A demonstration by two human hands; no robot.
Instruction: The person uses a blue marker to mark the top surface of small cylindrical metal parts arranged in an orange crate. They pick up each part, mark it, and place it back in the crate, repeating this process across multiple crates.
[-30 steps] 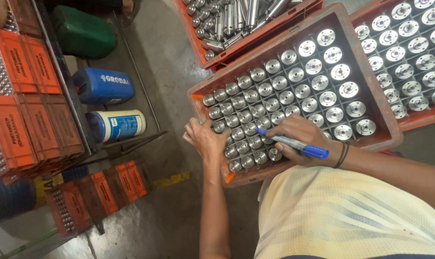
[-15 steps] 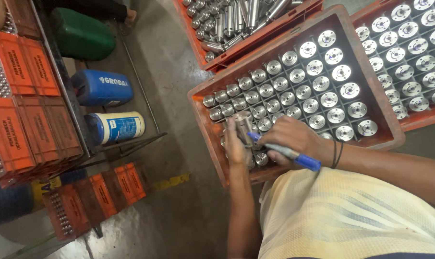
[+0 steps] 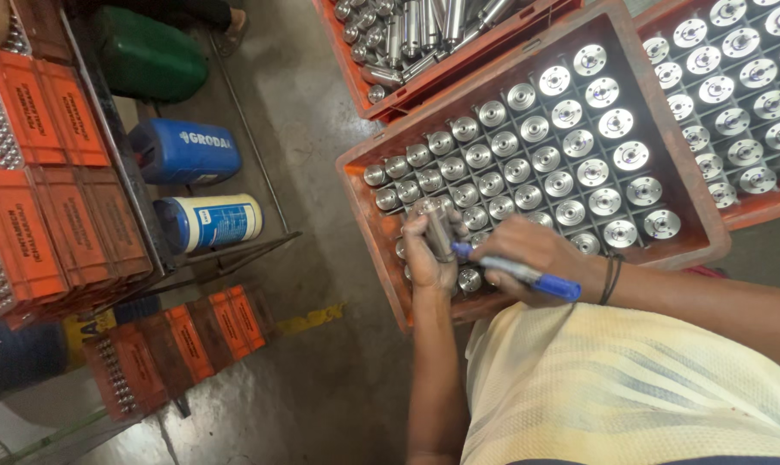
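Left hand (image 3: pixel 431 250) is wrapped around a metal cylinder (image 3: pixel 438 229), fingers curled shut about its shaft, the part lifted just clear of the red crate (image 3: pixel 381 250) and tilted slightly. Right hand (image 3: pixel 532 258) sits just beside the left, to its right, fingers pressed together in a writing grip on a blue marker (image 3: pixel 515 271). The marker's tip end points toward the cylinder and meets it or nearly so; contact cannot be told for certain. A dark band (image 3: pixel 611 277) circles the right wrist.

Directly beyond both hands, the red crate holds rows of like metal parts (image 3: pixel 571 146) standing upright in a divider grid, round flanged ends facing up. The hands overlap the near corner of that crate. Farther right of the right hand, a second crate (image 3: pixel 756 211) with the same gridded parts. Beyond the hands, at the far edge, a third crate (image 3: pixel 407 95) with loose metal shafts lying in a heap.

Well to the left of the left hand, on the concrete floor (image 3: pixel 321 362): a blue canister (image 3: pixel 188 151), a white and blue canister (image 3: pixel 209 222) lying on its side, a green container (image 3: pixel 153 56). Farther left, stacked orange boxes (image 3: pixel 28 172); some show rows of small metal pieces along their edges.
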